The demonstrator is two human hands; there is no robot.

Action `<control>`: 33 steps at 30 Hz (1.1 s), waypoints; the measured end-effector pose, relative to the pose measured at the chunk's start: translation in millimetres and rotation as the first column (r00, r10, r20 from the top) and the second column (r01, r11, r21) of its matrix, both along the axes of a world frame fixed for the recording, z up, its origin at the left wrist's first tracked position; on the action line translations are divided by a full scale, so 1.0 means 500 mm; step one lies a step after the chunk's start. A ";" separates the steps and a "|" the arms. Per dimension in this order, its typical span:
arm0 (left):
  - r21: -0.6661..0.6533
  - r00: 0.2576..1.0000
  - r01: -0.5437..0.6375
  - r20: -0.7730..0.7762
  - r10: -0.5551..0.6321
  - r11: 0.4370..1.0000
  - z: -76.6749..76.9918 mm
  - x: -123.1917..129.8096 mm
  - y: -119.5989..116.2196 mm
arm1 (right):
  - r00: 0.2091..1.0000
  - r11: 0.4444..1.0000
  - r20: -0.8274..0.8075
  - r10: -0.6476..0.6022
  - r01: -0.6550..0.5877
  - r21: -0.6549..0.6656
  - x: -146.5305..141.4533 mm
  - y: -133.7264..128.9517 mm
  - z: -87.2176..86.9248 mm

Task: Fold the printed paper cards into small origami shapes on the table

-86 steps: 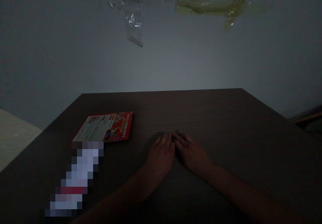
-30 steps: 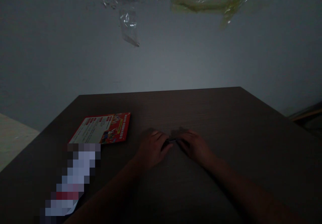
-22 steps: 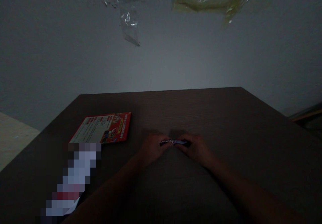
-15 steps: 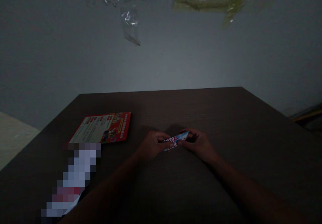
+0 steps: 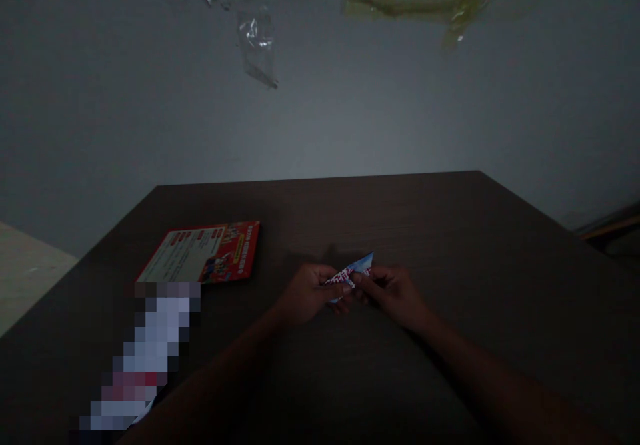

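A small folded paper (image 5: 364,264), blue and white with a red pattern, is held between both hands above the middle of the table. My left hand (image 5: 311,291) pinches its left end, thumb on top. On the other side, my right hand (image 5: 395,293) grips it with the thumb pressed on its face and the fingers partly behind. One pointed corner of the paper sticks up between the hands. The two thumbs are close together.
On the dark wooden table (image 5: 400,211), a red booklet (image 5: 227,255) with a pale printed panel lies at the left. Nearer, a pixelated white item (image 5: 160,345) lies beside my left forearm. Behind the table, the grey wall (image 5: 320,125) bears peeling tape (image 5: 405,3).
The paper has tilted more steeply, its pointed corner now higher. My right thumb has shifted left on the paper, nearer my left thumb, and fingers show below it.
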State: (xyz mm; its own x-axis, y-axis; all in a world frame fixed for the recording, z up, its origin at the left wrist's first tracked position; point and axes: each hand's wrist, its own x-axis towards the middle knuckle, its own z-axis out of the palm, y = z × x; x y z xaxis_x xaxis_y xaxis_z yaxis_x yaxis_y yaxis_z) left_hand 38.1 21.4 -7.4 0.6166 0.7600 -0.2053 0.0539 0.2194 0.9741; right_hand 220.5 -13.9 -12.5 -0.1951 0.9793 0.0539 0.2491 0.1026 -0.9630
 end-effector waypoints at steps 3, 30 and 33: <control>-0.032 1.000 -0.024 0.005 0.024 0.999 0.001 0.003 0.003 | 0.995 0.994 0.098 -0.015 0.004 0.113 -0.004 -0.006 0.008; -0.011 0.997 -0.075 -0.022 0.075 0.997 0.000 -0.009 0.009 | 0.997 0.997 0.007 -0.072 0.072 0.024 0.004 -0.002 0.010; -0.012 0.995 -0.098 -0.017 0.097 0.995 -0.004 -0.006 0.010 | 0.995 0.994 0.031 -0.096 0.094 0.050 0.003 -0.007 0.009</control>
